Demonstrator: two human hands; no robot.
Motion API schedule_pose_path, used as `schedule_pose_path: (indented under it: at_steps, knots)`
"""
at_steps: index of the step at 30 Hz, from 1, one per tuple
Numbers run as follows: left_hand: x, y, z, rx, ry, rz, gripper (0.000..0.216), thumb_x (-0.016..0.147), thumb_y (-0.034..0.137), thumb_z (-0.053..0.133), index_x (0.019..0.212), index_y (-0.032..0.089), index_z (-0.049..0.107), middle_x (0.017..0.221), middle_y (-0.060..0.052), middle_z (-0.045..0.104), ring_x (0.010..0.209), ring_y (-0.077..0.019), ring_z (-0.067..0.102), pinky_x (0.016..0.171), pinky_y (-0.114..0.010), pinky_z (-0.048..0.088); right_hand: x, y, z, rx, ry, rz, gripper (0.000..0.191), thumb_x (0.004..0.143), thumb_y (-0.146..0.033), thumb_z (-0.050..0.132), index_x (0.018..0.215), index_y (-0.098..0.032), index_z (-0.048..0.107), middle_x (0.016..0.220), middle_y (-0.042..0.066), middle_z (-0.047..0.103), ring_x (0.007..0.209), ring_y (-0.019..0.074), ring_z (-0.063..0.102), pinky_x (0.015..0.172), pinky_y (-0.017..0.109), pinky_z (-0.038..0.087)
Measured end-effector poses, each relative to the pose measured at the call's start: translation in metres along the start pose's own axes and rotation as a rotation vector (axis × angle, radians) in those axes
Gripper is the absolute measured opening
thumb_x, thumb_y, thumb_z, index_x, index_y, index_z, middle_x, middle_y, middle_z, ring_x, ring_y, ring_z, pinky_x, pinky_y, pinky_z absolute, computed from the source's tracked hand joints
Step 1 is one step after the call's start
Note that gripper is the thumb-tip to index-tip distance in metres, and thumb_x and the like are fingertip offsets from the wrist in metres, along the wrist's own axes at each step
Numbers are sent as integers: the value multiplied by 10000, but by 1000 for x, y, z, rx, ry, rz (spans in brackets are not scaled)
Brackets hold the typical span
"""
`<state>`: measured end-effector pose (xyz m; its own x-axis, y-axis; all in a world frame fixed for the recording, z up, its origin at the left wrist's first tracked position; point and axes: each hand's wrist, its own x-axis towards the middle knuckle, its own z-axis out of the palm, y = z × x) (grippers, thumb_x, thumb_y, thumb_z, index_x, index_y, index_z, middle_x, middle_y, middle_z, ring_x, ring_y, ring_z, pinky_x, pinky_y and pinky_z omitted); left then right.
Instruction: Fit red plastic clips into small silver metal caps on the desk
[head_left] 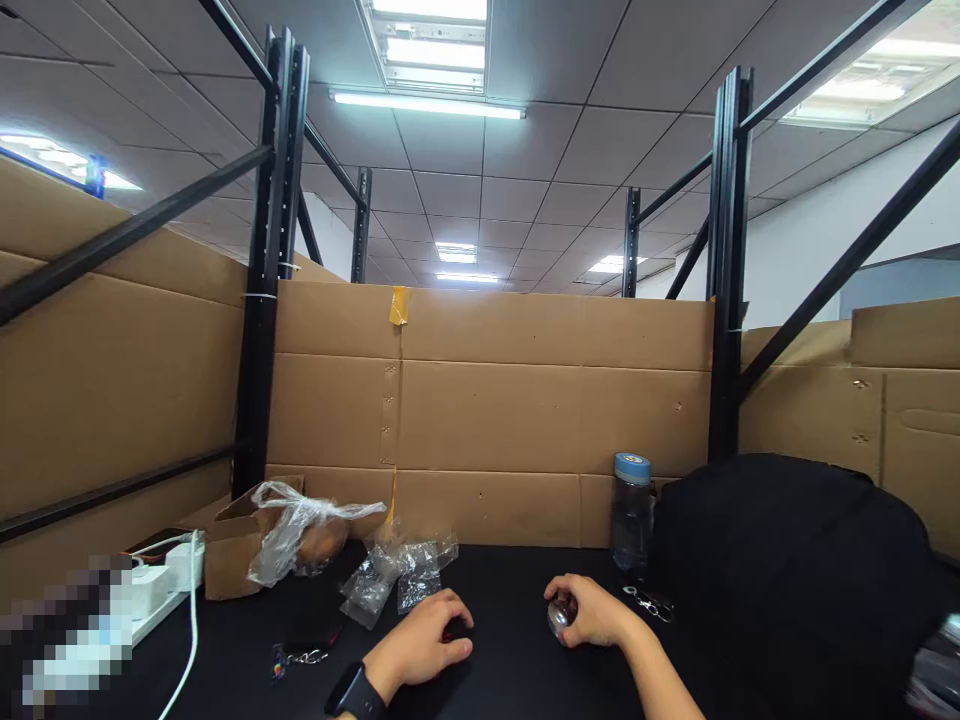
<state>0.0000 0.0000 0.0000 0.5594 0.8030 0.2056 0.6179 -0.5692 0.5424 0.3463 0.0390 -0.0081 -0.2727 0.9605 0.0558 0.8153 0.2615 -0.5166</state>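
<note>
The silver piece (559, 616), small, round and shiny, sits in the right hand (596, 610), low on the black bench (517, 680) and a little right of the middle. The fingers (574, 592) curl closed around it, so only its left side shows. The left hand (421, 645) lies palm down just to the left, apart from the right one, over a dark thing (453, 631) with a red spot. Its fingers are bent over that thing, but whether they grip it cannot be told. A black watch (354, 692) is on the left wrist.

Just right of the right hand lie metal clips (649, 602). Behind them stands a clear bottle (631, 512) with a blue lid, touching a big black heap (787, 580) that fills the right side. Behind the left hand lie crumpled clear bags (397, 575). Further left, another clear bag (300, 530) with something brown inside leans on a low carton (229, 550). A keyring (296, 658) lies near the left wrist. At the far left are a white power strip (157, 595) and a white cable (191, 640). Cardboard walls (487, 410) and black posts (259, 300) close in the bench.
</note>
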Motion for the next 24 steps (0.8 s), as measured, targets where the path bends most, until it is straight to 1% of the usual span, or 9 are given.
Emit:
schedule_pose_path:
  at_steps: [9,13,18,24]
  knots:
    - [0,1,0,0,-5,-4,277,816,301,645,1080,253,716,1152,-44,652,1074,-215,613,964,-307,449,-2,-3,-2,-21,-1,10,626,469,-140,799,1086,-222,726,989,3,646,820,144,567,720,213,438]
    - [0,-3,3,8,-3,-1,285,813,302,650,1086,250,714,1163,-50,650,1076,-221,611,966,-309,451,-2,-3,-3,-35,-3,25,642,470,-150,806,1101,-237,727,1016,3,648,852,153,575,746,221,440]
    - [2,-10,5,11,-8,9,294,807,308,661,1090,251,716,1157,-52,648,1085,-224,608,979,-311,443,-3,-4,-3,-16,-13,22,627,478,-141,795,1096,-224,724,1014,9,642,849,154,578,739,221,446]
    - [2,-9,5,9,-10,14,302,799,298,656,1092,264,717,1163,-45,643,1091,-220,603,983,-316,441,-3,-4,-2,-16,-2,13,618,481,-144,787,1090,-226,724,1010,11,643,848,161,583,743,229,453]
